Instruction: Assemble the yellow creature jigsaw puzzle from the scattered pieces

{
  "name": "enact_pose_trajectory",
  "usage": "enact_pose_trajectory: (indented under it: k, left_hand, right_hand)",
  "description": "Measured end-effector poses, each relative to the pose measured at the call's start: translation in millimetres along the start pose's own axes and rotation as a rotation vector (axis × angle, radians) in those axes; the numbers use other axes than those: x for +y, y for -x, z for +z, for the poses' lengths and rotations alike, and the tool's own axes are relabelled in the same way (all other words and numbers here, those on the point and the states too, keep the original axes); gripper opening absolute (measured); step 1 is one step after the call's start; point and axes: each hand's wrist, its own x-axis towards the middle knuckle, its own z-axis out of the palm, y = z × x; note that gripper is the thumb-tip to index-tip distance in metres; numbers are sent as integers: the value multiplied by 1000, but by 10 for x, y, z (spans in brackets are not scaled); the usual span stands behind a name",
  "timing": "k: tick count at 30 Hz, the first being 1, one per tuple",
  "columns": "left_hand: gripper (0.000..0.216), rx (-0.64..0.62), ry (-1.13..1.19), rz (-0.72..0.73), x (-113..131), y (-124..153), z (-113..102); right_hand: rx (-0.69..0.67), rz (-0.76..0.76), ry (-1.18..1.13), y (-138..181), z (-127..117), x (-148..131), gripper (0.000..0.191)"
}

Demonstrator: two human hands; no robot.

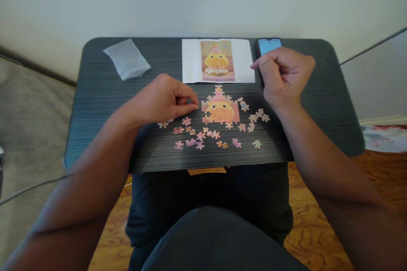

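Note:
A partly joined jigsaw puzzle (222, 111) lies near the middle of the table, showing a yellow animal with a pink pointed hat. My left hand (171, 99) is beside its left edge, thumb and fingertips pinched together; anything between them is too small or hidden to make out. Loose puzzle pieces (200, 136) are scattered in front of the puzzle, some partly under my left hand. My right hand (284, 74) is raised with curled fingers, its fingertips near the right edge of the reference picture sheet (192, 61). Whatever those fingers may pinch is not visible.
Behind my right hand a phone (269, 45) with a lit screen lies partly covered. A clear plastic bag (127, 60) rests at the back left of the dark table (330, 93). More loose pieces lie right of the puzzle. A wall stands behind the table.

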Motion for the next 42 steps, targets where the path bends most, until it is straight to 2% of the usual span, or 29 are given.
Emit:
enact_pose_trajectory:
  k: [1, 3, 8, 11, 16, 21, 26, 37, 42]
  left_hand:
    - [20, -5, 9, -39, -60, 24, -90]
    - [25, -97, 18, -129, -174, 70, -215]
    - [27, -216, 174, -158, -358, 118, -288]
    - [27, -303, 228, -110, -358, 119, -302]
    - [25, -446, 279, -93, -216, 89, -286]
    - [17, -426, 242, -73, -103, 62, -228]
    - [8, -444, 228, -63, -150, 90, -255]
    - [21, -484, 128, -116, -184, 108, -248]
    - [18, -479, -60, -158, -69, 100, -209]
  right_hand:
    - [19, 7, -5, 0, 5, 0, 31]
    - [11, 18, -2, 4, 13, -9, 29]
    - [-40, 27, 26, 27, 7, -11, 29]
    - [-54, -19, -10, 27, 15, 52, 27]
    - [22, -75, -40, 16, 79, 138, 26]
    - [10, -68, -28, 7, 93, 129, 24]
    - [-4, -28, 3, 7, 77, 130, 26]
    - [-1, -65, -43, 3, 102, 154, 23]
    - [-34, -44, -16, 22, 69, 120, 22]
